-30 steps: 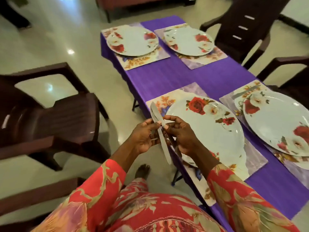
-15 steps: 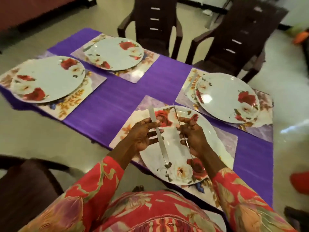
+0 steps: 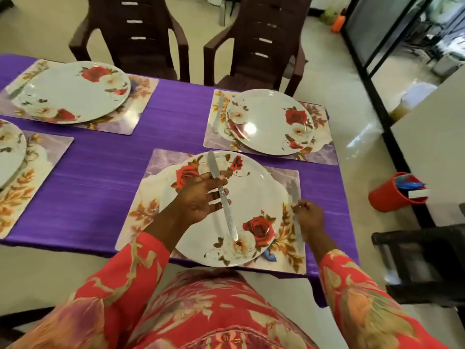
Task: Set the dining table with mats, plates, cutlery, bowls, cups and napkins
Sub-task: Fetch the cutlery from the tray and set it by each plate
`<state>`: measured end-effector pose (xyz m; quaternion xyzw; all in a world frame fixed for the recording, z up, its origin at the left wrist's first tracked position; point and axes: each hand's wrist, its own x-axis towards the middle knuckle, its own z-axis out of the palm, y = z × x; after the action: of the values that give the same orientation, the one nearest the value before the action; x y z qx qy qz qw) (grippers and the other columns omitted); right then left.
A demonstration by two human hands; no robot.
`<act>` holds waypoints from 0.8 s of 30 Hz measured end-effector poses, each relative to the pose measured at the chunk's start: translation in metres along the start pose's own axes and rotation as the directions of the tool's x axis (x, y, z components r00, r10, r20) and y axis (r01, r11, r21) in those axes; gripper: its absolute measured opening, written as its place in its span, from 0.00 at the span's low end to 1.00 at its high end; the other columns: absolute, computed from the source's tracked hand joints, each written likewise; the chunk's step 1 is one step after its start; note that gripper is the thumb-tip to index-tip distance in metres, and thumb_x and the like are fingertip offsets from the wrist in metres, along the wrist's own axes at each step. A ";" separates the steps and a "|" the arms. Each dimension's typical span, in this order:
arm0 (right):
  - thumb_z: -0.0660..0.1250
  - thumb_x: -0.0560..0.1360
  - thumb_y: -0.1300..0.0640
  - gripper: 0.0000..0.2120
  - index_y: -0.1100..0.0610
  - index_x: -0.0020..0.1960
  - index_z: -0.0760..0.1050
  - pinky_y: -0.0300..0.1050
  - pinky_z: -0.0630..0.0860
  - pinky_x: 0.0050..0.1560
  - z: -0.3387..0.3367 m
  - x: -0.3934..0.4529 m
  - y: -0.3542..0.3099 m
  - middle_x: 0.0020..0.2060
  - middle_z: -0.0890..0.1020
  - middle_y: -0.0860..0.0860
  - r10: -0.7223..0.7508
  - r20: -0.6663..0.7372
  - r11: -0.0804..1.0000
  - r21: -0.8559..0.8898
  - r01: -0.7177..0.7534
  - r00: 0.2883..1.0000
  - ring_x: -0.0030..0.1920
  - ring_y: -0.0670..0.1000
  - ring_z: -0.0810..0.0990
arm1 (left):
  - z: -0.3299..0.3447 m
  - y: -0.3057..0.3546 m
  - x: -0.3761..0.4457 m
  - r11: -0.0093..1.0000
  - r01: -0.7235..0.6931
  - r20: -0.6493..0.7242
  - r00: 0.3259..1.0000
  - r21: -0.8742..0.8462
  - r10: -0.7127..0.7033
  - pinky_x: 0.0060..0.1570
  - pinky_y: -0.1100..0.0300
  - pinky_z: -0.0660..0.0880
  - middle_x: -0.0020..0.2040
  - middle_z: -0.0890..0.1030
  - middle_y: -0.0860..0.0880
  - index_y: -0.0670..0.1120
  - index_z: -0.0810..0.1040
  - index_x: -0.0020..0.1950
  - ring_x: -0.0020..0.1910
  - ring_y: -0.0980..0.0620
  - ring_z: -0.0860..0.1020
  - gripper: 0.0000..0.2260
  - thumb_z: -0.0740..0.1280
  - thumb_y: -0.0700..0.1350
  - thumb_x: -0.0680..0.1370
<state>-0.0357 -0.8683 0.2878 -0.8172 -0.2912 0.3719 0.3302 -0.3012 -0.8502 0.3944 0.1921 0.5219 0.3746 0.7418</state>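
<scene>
Now the right hand (image 3: 308,217) has moved out to the mat (image 3: 293,238), pinching one knife (image 3: 295,197) beside the plate (image 3: 254,195); the left hand (image 3: 198,197) still grips the other knife (image 3: 222,195) above it.

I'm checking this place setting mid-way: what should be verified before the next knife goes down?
1. Left hand grips a knife over the near plate: ok.
2. Right hand lays a second knife on the near mat, right of the plate: ok.
3. That knife fully released: cannot tell.
4. Far right plate has a knife beside it: ok.
5. Far left plate cutlery: cannot tell.
</scene>
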 end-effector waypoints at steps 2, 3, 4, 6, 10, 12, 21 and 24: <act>0.69 0.69 0.63 0.07 0.51 0.39 0.79 0.59 0.78 0.51 0.005 0.002 0.009 0.40 0.81 0.55 -0.006 0.010 1.000 -0.023 0.006 1.000 0.44 0.57 0.81 | 0.005 -0.004 -0.001 1.000 0.016 -0.006 1.000 0.010 -0.016 0.42 0.51 0.79 0.44 0.76 0.47 0.45 0.81 0.50 0.41 0.48 0.76 0.06 0.65 0.37 0.78; 0.70 0.69 0.62 0.09 0.49 0.36 0.77 0.59 0.79 0.50 0.005 -0.010 0.000 0.41 0.82 0.55 -0.004 0.007 0.999 -0.032 0.004 1.000 0.45 0.59 0.82 | 0.008 -0.006 -0.002 1.000 0.026 -0.015 1.000 0.012 -0.026 0.42 0.51 0.78 0.44 0.76 0.46 0.45 0.80 0.50 0.41 0.48 0.76 0.06 0.65 0.38 0.78; 0.71 0.70 0.60 0.09 0.49 0.36 0.75 0.58 0.79 0.49 0.005 -0.012 -0.001 0.41 0.83 0.55 -0.007 0.004 0.999 -0.036 0.007 1.000 0.44 0.58 0.82 | 0.010 -0.008 -0.003 0.999 0.034 -0.022 0.999 0.016 -0.033 0.42 0.51 0.78 0.44 0.77 0.46 0.44 0.80 0.50 0.42 0.47 0.76 0.06 0.65 0.38 0.78; 0.72 0.71 0.58 0.10 0.50 0.36 0.73 0.56 0.79 0.48 0.006 -0.017 -0.006 0.41 0.82 0.55 -0.015 -0.008 0.999 -0.045 0.014 1.000 0.43 0.57 0.81 | 0.013 -0.010 -0.006 0.999 0.041 -0.034 0.999 0.024 -0.040 0.43 0.50 0.79 0.45 0.77 0.46 0.44 0.80 0.50 0.42 0.47 0.76 0.06 0.65 0.38 0.78; 0.73 0.71 0.57 0.09 0.53 0.35 0.74 0.53 0.78 0.48 0.008 -0.020 -0.013 0.41 0.83 0.56 -0.022 -0.049 0.996 -0.090 0.018 0.999 0.44 0.58 0.80 | 0.019 -0.012 -0.009 0.999 0.034 -0.033 0.999 0.034 -0.033 0.42 0.50 0.79 0.44 0.77 0.46 0.44 0.81 0.50 0.42 0.47 0.76 0.05 0.65 0.39 0.78; 0.72 0.72 0.58 0.04 0.58 0.41 0.78 0.49 0.75 0.48 0.010 -0.021 -0.015 0.44 0.83 0.57 -0.036 -0.076 0.984 -0.179 0.022 0.996 0.47 0.58 0.80 | 0.020 -0.013 -0.010 0.999 0.033 -0.038 0.999 0.039 -0.032 0.41 0.51 0.79 0.44 0.77 0.47 0.45 0.81 0.50 0.42 0.47 0.76 0.05 0.65 0.39 0.78; 0.63 0.76 0.63 0.06 0.61 0.48 0.79 0.41 0.67 0.41 0.008 -0.023 -0.016 0.47 0.83 0.58 -0.127 -0.088 0.932 -0.352 0.088 0.988 0.50 0.58 0.79 | 0.023 -0.019 -0.016 0.998 0.033 -0.071 0.997 0.047 -0.029 0.38 0.52 0.78 0.44 0.77 0.46 0.44 0.81 0.49 0.42 0.46 0.76 0.05 0.65 0.39 0.78; 0.64 0.76 0.64 0.06 0.62 0.48 0.79 0.40 0.66 0.42 0.006 -0.023 -0.016 0.47 0.83 0.58 -0.141 -0.075 0.929 -0.355 0.106 0.987 0.50 0.58 0.79 | 0.021 -0.020 -0.017 0.998 0.033 -0.076 0.997 0.048 -0.030 0.38 0.52 0.79 0.44 0.77 0.45 0.44 0.80 0.50 0.42 0.46 0.76 0.05 0.65 0.39 0.78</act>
<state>-0.0568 -0.8731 0.3069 -0.8604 -0.3868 0.2515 0.2164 -0.2772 -0.8735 0.3993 0.1876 0.5616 0.3570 0.7224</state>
